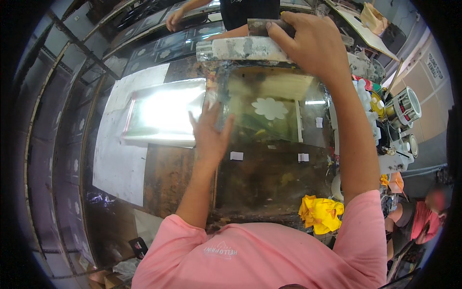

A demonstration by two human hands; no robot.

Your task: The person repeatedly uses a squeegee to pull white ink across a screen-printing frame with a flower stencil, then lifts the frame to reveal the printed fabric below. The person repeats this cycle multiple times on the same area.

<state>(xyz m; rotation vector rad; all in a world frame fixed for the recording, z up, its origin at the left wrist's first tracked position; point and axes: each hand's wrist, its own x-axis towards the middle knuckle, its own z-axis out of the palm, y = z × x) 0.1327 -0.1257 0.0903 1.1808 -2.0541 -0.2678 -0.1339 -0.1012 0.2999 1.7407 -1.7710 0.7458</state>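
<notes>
My left hand (210, 132) is spread open at the right edge of a glossy, light-reflecting sheet or stack of sheets (163, 113). That sheet lies on a larger white sheet (118, 164). At the far side of the table, my right hand (313, 45) grips a dark worn bar (260, 27), thumb in front and the other fingers partly hidden behind. Just below the bar runs a paint-stained whitish beam (250, 49). Between my arms is a yellowish translucent panel (245, 91) with a pale flower shape (270, 109) on it.
Small white pads (237, 156) sit on the dark stained table (260, 188). A crumpled yellow cloth (321, 214) lies near my right elbow. Cans (403, 108) and bottles crowd the right side. Metal racks (57, 125) stand left. A co-worker (250, 12) is across; another person (423, 221) is at right.
</notes>
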